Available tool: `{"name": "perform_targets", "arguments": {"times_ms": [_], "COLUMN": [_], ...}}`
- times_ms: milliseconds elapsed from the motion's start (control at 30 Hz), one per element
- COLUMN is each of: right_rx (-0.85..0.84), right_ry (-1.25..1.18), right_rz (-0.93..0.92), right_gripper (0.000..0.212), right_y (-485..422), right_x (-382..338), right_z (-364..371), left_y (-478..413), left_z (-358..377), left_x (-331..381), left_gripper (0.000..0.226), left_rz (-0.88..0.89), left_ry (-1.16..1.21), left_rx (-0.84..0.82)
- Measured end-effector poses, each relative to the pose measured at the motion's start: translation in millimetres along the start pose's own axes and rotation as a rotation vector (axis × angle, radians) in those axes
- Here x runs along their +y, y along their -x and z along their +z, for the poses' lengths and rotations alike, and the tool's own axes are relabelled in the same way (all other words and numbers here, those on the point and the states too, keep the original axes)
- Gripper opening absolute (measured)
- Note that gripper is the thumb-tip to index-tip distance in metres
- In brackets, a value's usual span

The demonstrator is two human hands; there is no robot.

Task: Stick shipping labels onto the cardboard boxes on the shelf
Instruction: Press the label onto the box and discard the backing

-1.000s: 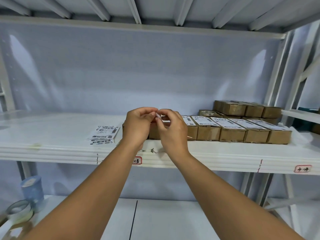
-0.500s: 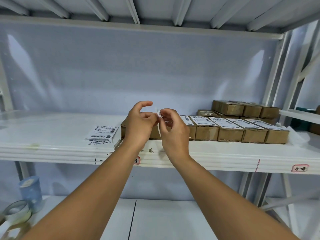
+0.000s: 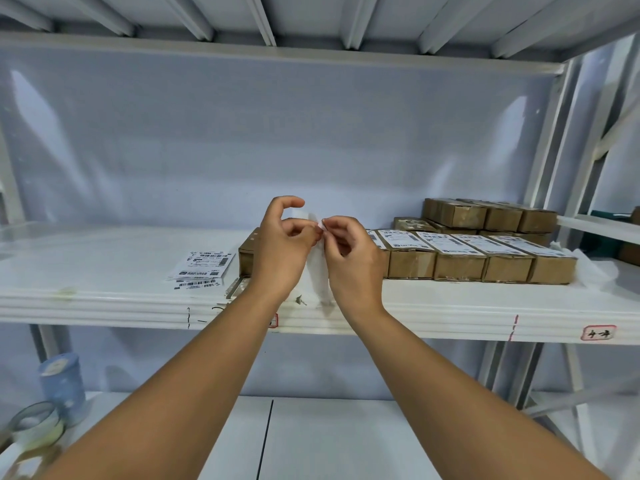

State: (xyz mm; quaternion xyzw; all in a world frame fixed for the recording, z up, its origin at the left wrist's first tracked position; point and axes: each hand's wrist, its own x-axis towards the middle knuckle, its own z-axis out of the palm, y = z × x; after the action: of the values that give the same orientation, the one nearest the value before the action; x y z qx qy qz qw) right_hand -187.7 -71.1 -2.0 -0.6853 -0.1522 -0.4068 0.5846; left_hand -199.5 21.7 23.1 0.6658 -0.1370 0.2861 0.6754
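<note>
Two-handed peel: left hand (image 3: 281, 252) and right hand (image 3: 351, 263) pinch the shipping label (image 3: 317, 271) by its top edge.
It hangs before the leftmost, seemingly bare cardboard box (image 3: 246, 261) on the shelf (image 3: 104, 271); next, probably, free it and press it flat there.

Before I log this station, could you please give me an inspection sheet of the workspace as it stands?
Surface: white shelf, red tag on its edge.
Job's things: row of labelled boxes; one box behind the left hand, top mostly hidden; brown stack behind; label stack at left.
Clutter: crumpled paper at right; tape roll and can on the lower shelf.
Hands: left hand and right hand both pinch a label between them with their fingers.
Cables: nothing seen.
Surroundings: white racking, pale back wall.
</note>
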Motion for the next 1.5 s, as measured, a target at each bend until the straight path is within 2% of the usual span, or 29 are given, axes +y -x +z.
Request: {"name": "perform_targets", "arguments": {"times_ms": [67,200,367,867,1033,1267,1400,1500], "right_rx": [0.002,0.017,0.029,-0.005,-0.028,-0.015,0.047,0.141], "right_ry": [0.003,0.025,0.016,0.05,-0.131,-0.179,-0.221,-0.278], "right_rz": [0.004,0.0,-0.013,-0.064,0.091,0.193,0.27,0.376], "right_gripper": [0.011,0.011,0.009,0.011,0.009,0.017,0.021,0.017], "right_y": [-2,-3,-1,0,-2,-8,-12,-18], "right_x": [0,0,-1,4,-5,-9,-10,-9], "right_z": [-2,-5,-6,-10,-12,-13,-15,-17], "left_y": [2,4,5,2,0,1,2,4], "left_z": [2,4,6,12,11,13,13,11], "left_x": [0,1,0,1,-1,-5,-4,-2], "left_gripper": [0.028,0.007,0.015,0.024,0.021,0.02,0.017,0.021], "left_rz": [-0.01,-0.012,0.031,-0.066,0.027,0.059,-0.079,-0.294], "left_ry": [0.025,0.055,-0.106,-0.081,-0.193,-0.225,-0.08,0.259], "left_rx": [0.008,0.003,0.002,0.017,0.017,-0.037,-0.005,0.007]}}
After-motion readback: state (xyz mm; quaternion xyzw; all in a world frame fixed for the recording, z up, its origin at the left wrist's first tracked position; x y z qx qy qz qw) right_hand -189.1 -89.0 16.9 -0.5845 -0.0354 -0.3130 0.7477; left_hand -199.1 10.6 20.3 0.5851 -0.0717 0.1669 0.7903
